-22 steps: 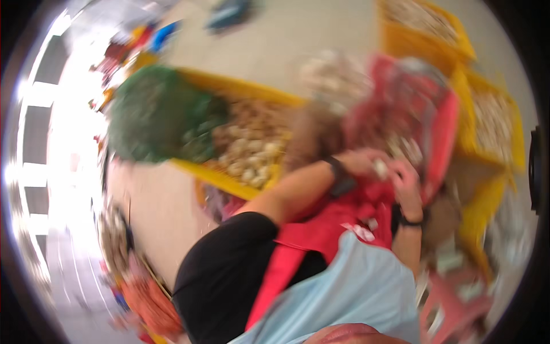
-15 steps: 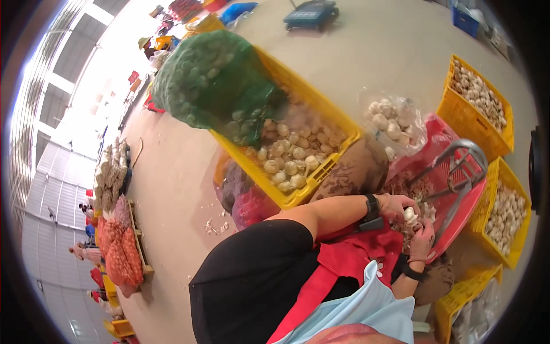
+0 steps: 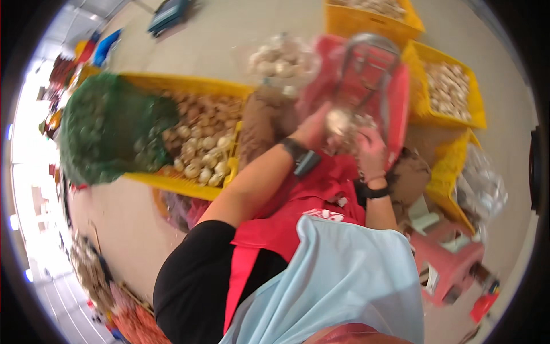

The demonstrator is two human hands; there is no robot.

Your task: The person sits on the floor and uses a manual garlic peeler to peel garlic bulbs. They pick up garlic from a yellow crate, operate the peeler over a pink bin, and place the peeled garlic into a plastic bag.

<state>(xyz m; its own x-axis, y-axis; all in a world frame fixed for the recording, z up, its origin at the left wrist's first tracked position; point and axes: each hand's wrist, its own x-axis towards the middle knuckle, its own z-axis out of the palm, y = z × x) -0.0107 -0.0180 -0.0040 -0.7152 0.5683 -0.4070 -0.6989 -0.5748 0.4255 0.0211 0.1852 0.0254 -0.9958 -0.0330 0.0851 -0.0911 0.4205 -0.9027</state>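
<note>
My left hand [image 3: 314, 129] is closed around a pale garlic bulb [image 3: 338, 122] above the red basket [image 3: 399, 100]. Close to the bulb's right side, my right hand [image 3: 371, 150] has its fingers curled together; blur hides what, if anything, is in them. Loose papery garlic skins [image 3: 362, 121] show around and beneath both hands. A grey metal tool with a curved frame [image 3: 395, 54] stands at the basket's far part. Dark bands circle both wrists.
To the left, a yellow crate [image 3: 189, 83] holds garlic bulbs and a green mesh sack [image 3: 91, 132]. A clear bag of garlic [image 3: 281, 62] lies beyond my knee. More yellow crates [image 3: 421, 103] line the right side, near a red plastic stool [image 3: 450, 255].
My view has turned, shifting the crates and basket leftward and upward in the picture. Both hands stay over the basket, the bulb still in my left hand; the picture is blurrier.
</note>
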